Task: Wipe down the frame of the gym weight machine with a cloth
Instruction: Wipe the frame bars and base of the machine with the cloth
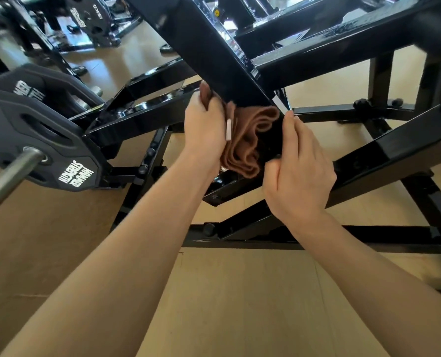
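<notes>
Forearms reach up from me. Black frame beam [209, 55] slants overhead; brown cloth [250, 143] bunched under its end. Left hand [204, 127] grips cloth, right hand [300, 171] curls round beam. I'd flatten cloth, drag along faces.

"HAMMER STRENGTH" printed upside down on near weight plate [46, 148], plus "15KG"; same brand partly readable on plate behind [34, 91]; far plate [90, 19] marking possibly "15KG".

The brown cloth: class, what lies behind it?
Behind the brown cloth, black frame beam continues upward. The left hand grips the cloth; its fingers and the beam's covered end stay hidden.
</notes>
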Demonstrator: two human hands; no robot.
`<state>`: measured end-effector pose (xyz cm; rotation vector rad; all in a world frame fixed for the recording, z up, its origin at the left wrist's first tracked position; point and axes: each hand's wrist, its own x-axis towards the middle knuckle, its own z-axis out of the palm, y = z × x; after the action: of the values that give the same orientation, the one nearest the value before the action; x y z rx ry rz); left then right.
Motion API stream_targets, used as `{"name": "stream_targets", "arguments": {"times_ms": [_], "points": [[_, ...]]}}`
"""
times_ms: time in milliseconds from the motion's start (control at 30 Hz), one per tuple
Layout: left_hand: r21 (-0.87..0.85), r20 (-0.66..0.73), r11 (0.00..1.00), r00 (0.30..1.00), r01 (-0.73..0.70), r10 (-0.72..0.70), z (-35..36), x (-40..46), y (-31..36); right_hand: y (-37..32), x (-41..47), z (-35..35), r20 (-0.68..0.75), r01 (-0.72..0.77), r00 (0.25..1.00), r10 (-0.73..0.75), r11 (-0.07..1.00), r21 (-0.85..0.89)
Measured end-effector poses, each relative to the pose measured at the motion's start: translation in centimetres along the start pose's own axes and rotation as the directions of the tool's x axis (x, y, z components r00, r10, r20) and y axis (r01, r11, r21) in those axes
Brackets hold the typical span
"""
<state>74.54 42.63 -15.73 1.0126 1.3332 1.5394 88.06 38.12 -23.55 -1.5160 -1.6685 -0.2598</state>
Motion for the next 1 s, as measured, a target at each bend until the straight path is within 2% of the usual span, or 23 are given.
{"name": "stream_targets", "arguments": {"times_ms": [67, 133, 200, 267, 300, 333, 367, 467, 533, 567, 600, 667, 800, 833, 900, 1000], "points": [[0.142, 0.004, 0.984, 0.994, -0.111, 0.112, 0.2, -0.3, -1.1, -0.1, 0.0, -0.2, 0.018, -0.001, 1.0, 0.001, 1.0, 0.002], [0.391, 0.013, 0.894, 0.972, -0.219, 0.233, 0.1, -0.9, -3.2, -0.1, 0.1, -0.3, 0.034, 0.006, 0.999, -0.006, 1.0, -0.012], [0.588, 0.048, 0.789, 0.982, -0.177, 0.185, -0.3, -1.2, -6.0, -0.1, 0.2, -0.4, 0.049, 0.01, 0.999, -0.009, 1.0, -0.027], [0.8, 0.044, 0.593, 0.994, -0.093, 0.097, -0.7, -1.7, -8.4, -0.1, 0.2, -0.5, 0.064, 0.006, 0.998, -0.003, 0.999, -0.042], [0.84, 0.042, 0.535, 0.995, -0.087, 0.095, -0.7, -2.0, -8.8, -0.1, 0.2, -0.6, 0.073, 0.007, 0.997, -0.004, 0.999, -0.044], [0.806, 0.033, 0.584, 0.994, -0.091, 0.108, -0.5, -2.0, -8.2, -0.1, 0.2, -0.6, 0.079, 0.01, 0.997, -0.007, 0.999, -0.042], [0.731, 0.023, 0.674, 0.991, -0.106, 0.131, -0.3, -1.7, -7.1, -0.1, 0.2, -0.7, 0.081, 0.01, 0.997, -0.007, 0.999, -0.034], [0.406, -0.03, 0.902, 0.984, -0.15, 0.177, 0.0, -0.7, -1.7, -0.1, 0.2, -0.7, 0.08, -0.009, 0.997, 0.008, 1.0, 0.002], [0.149, -0.029, 0.979, 0.989, -0.142, 0.148, 0.0, -0.4, 0.1, -0.1, 0.2, -0.7, 0.078, -0.028, 0.997, 0.026, 0.999, 0.021], [0.163, -0.011, 0.975, 0.988, -0.153, 0.157, 0.0, -0.7, -0.1, -0.1, 0.2, -0.7, 0.084, -0.036, 0.996, 0.033, 0.999, 0.026], [0.294, -0.003, 0.936, 0.979, -0.192, 0.202, -0.1, -1.1, -1.2, -0.2, 0.2, -0.8, 0.094, -0.04, 0.995, 0.037, 0.999, 0.029], [0.563, 0.009, 0.799, 0.969, -0.21, 0.249, -0.3, -1.5, -4.8, -0.3, 0.3, -0.9, 0.104, -0.036, 0.994, 0.033, 0.999, 0.024], [0.83, 0.071, 0.543, 0.989, -0.13, 0.129, -1.4, -2.4, -10.7, 0.1, 0.3, -0.8, 0.119, -0.007, 0.993, 0.006, 1.0, 0.002], [0.841, 0.08, 0.522, 0.987, -0.142, 0.141, -1.5, -2.4, -11.0, 0.1, 0.3, -0.8, 0.126, -0.002, 0.992, 0.002, 1.0, -0.005], [0.796, 0.078, 0.577, 0.977, -0.181, 0.199, -1.1, -2.4, -10.3, 0.1, 0.2, -0.7, 0.127, -0.002, 0.992, 0.003, 1.0, -0.008], [0.613, 0.031, 0.756, 0.963, -0.23, 0.267, -0.6, -2.4, -8.0, 0.2, 0.3, -0.8, 0.086, -0.003, 0.996, -0.001, 0.999, 0.05]]}}
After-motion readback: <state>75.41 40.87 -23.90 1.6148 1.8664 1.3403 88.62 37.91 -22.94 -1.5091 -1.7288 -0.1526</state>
